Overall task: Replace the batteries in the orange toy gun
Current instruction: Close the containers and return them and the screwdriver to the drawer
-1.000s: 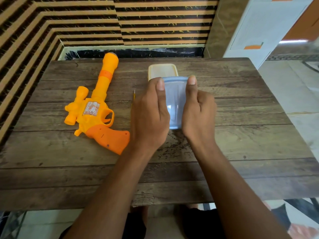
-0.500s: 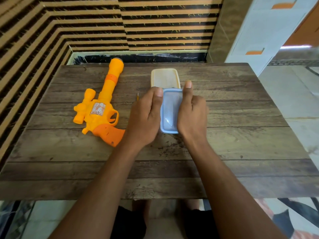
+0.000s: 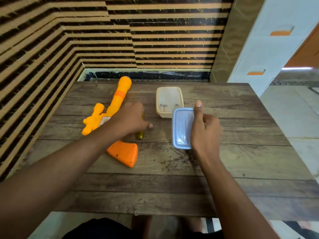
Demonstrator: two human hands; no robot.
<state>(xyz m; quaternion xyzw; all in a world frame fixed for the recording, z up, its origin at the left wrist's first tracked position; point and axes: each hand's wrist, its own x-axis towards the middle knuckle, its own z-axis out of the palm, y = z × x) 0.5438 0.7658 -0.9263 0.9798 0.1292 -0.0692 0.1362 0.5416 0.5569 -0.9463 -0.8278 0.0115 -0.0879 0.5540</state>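
The orange toy gun (image 3: 120, 153) lies on the left half of the wooden table (image 3: 241, 152), barrel pointing away, with my left forearm across its middle. My left hand (image 3: 129, 120) hovers over a yellow-handled screwdriver (image 3: 140, 134), which lies just right of the gun. The hand is blurred, and its fingers are hidden from view. My right hand (image 3: 205, 131) holds the blue lid (image 3: 181, 128) by its right edge, thumb laid straight along it. Behind the lid stands the open cream container (image 3: 170, 94) with batteries (image 3: 163, 107) inside.
A striped wall runs along the table's left and far sides. At the back right stands a white cabinet (image 3: 269, 49), with tiled floor beside the table's right edge. My knees show below the table's near edge.
The blue lid has come off the cream container and moved right with my right hand. My left hand let go of it and swung left over the screwdriver.
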